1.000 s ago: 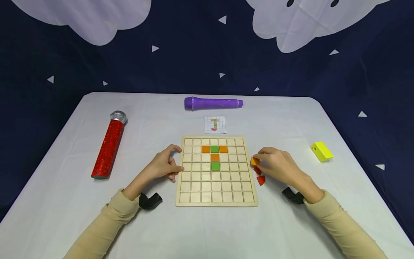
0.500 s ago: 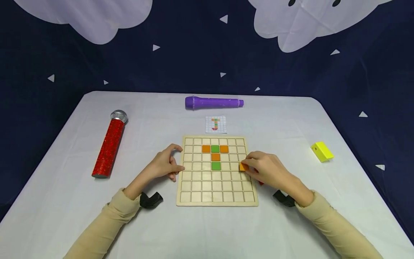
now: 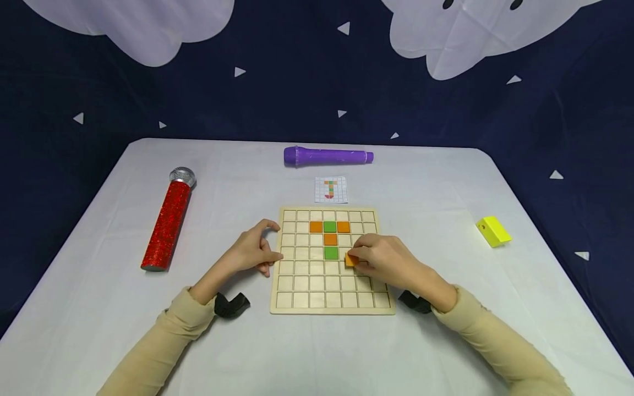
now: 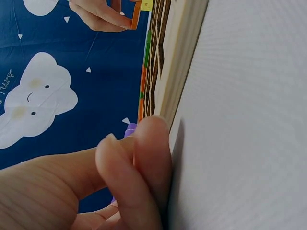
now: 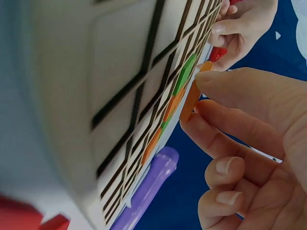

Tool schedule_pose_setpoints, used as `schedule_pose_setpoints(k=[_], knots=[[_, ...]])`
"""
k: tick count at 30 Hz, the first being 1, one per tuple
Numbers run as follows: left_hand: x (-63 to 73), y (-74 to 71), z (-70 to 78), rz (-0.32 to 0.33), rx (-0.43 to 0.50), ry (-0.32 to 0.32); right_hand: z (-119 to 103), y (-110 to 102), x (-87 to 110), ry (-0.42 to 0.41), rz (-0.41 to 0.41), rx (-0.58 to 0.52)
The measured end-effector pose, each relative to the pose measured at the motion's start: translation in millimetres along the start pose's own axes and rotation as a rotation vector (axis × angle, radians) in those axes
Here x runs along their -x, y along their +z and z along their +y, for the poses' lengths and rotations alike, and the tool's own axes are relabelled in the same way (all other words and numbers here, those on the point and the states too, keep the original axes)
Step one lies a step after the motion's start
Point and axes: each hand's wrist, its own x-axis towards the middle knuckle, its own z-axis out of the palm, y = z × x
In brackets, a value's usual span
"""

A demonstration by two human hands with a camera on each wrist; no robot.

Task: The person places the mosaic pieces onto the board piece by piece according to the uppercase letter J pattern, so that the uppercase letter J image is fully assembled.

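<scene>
Between thumb and fingers, my right hand (image 3: 388, 256) pinches an orange square tile (image 5: 194, 98), held tilted just above the board in the right wrist view. In the head view it is right of the lower green tile (image 3: 331, 253). The wooden grid board (image 3: 302, 306) also bears orange tiles (image 3: 330, 240) and another green tile (image 3: 329, 226), laid in a T shape. My left hand (image 3: 250, 250) touches the board's left edge with spread thumb and index finger; its other fingers are bent beneath.
A card with a coloured J pattern (image 3: 321, 193) lies behind the board, and beyond it a purple microphone (image 3: 327, 157). A red glitter microphone (image 3: 165, 225) lies at left, a yellow block (image 3: 493, 231) at right. Red pieces (image 5: 19, 215) lie by the board, hidden in the head view.
My right hand has carried the orange tile leftward from beside the board to over its grid, covering the red pieces from the head view. The left hand has stayed at the edge.
</scene>
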Motion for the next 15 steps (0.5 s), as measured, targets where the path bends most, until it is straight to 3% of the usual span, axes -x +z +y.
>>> schedule_pose_setpoints(k=[15], knots=[[0.3, -0.4, 3.5, 0.000, -0.003, -0.029, -15.4, 7.0, -15.4, -0.046, -0.060, -0.014]])
